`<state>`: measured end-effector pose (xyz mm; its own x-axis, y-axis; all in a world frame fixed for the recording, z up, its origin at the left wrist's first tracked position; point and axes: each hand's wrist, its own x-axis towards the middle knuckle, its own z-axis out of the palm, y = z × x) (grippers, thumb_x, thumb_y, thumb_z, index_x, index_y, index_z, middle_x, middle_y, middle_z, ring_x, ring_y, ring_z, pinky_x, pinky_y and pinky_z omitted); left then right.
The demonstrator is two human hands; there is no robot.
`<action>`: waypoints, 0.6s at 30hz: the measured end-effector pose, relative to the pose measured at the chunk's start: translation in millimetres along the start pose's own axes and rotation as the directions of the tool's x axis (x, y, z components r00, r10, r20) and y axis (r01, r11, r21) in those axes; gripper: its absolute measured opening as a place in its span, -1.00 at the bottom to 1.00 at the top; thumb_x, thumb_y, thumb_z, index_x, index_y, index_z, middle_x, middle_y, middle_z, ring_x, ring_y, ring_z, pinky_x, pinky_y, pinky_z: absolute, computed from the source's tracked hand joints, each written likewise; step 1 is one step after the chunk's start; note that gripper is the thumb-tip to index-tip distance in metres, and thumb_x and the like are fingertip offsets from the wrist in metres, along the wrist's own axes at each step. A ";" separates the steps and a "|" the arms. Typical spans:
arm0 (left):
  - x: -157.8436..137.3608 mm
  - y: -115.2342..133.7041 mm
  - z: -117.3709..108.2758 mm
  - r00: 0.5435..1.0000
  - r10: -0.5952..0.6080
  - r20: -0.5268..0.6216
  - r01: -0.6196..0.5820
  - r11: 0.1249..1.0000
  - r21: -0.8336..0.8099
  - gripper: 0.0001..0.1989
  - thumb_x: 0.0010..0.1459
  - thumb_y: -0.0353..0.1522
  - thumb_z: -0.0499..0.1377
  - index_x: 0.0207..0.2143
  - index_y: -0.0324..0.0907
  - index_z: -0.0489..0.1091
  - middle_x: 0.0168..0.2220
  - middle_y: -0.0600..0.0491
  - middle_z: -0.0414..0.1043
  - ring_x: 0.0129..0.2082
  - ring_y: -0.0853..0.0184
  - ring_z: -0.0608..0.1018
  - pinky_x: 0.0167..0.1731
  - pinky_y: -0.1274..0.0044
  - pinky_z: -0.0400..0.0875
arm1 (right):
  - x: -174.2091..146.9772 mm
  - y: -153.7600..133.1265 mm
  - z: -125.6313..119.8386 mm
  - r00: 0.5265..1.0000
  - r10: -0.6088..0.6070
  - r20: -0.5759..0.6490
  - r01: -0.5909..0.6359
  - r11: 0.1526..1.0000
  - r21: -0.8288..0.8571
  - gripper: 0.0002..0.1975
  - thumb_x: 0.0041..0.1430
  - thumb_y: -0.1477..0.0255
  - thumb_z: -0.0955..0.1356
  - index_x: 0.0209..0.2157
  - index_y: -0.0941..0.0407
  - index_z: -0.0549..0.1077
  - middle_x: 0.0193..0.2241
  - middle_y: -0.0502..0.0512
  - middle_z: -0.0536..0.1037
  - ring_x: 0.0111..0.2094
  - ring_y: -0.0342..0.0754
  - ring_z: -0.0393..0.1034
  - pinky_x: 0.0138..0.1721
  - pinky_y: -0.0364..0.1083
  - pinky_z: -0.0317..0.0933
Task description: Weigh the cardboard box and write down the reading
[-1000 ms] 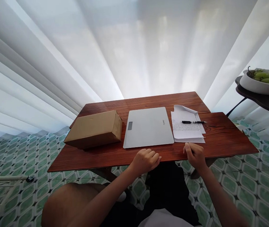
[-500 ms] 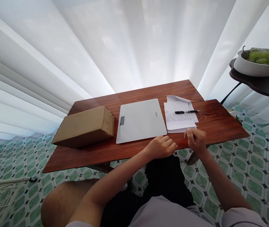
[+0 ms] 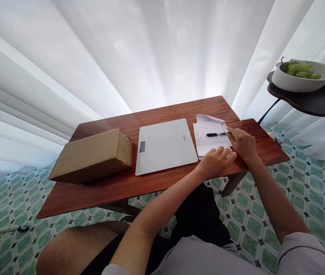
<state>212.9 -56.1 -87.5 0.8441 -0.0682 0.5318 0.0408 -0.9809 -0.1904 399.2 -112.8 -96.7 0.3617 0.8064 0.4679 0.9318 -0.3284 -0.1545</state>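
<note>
A white printed paper sheet (image 3: 208, 134) lies at the right of a wooden table (image 3: 162, 183), with a black pen (image 3: 216, 134) across it. My right hand (image 3: 243, 143) rests on the sheet's right edge, fingertips touching the pen's right end. At the sheet's near edge sits my left hand (image 3: 216, 162), fingers loosely curled, holding nothing. A flat white digital scale (image 3: 165, 145) occupies the middle of the table. A brown cardboard box (image 3: 92, 156) sits at the left, overhanging the table's left edge.
A dark side shelf (image 3: 308, 101) at the right carries a white bowl (image 3: 300, 80) of green grapes. White curtains hang behind the table. Green patterned floor tiles surround it. My knee (image 3: 73, 248) is under the near edge.
Both hands moved forward and right from the table's near edge onto the paper. The right hand reached the pen. The view shifted left and down.
</note>
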 end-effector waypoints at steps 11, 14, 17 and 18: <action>17.8 11.2 17.4 0.950 -0.280 0.136 0.296 0.949 -0.112 -0.69 0.35 -0.32 -0.11 -0.09 -0.26 0.36 -0.20 -0.13 0.36 -0.24 0.23 0.39 -0.45 0.43 0.19 | 11.7 11.4 9.9 0.972 -0.054 0.228 0.097 0.978 -0.185 -0.69 0.39 0.35 0.23 0.04 0.14 0.47 -0.21 0.21 0.51 -0.19 0.04 0.33 -0.42 -0.08 -0.10; 15.9 15.5 17.8 0.943 -0.272 0.194 0.302 0.942 -0.147 -0.71 0.35 -0.31 -0.12 -0.21 -0.24 0.36 -0.20 -0.10 0.36 -0.26 0.24 0.40 -0.50 0.44 0.17 | 13.3 12.0 10.7 0.975 -0.070 0.209 0.108 0.979 -0.174 -0.73 0.39 0.36 0.23 -0.10 0.17 0.50 -0.24 0.22 0.52 -0.20 0.03 0.32 -0.40 -0.08 -0.10; 13.4 20.9 18.9 0.926 -0.257 0.275 0.310 0.935 -0.170 -0.68 0.35 -0.30 -0.14 -0.28 -0.22 0.35 -0.17 -0.09 0.36 -0.28 0.25 0.40 -0.54 0.44 0.16 | 12.5 13.0 12.0 0.980 -0.095 0.176 0.129 0.972 -0.194 -0.74 0.39 0.35 0.23 -0.19 0.18 0.49 -0.27 0.21 0.53 -0.21 0.03 0.33 -0.39 -0.06 -0.08; 12.6 22.5 19.2 0.922 -0.249 0.296 0.309 0.935 -0.176 -0.67 0.36 -0.30 -0.15 -0.29 -0.22 0.35 -0.16 -0.09 0.37 -0.29 0.26 0.40 -0.54 0.44 0.16 | 12.0 13.4 12.4 0.981 -0.104 0.161 0.136 0.970 -0.200 -0.74 0.39 0.35 0.23 -0.20 0.18 0.49 -0.28 0.20 0.53 -0.21 0.03 0.34 -0.39 -0.06 -0.07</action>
<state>234.8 -75.6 -101.0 0.9264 0.2358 0.2937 0.2052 -0.9699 0.1315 416.4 -101.4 -103.9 0.2630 0.9049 0.3347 0.9474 -0.3078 0.0878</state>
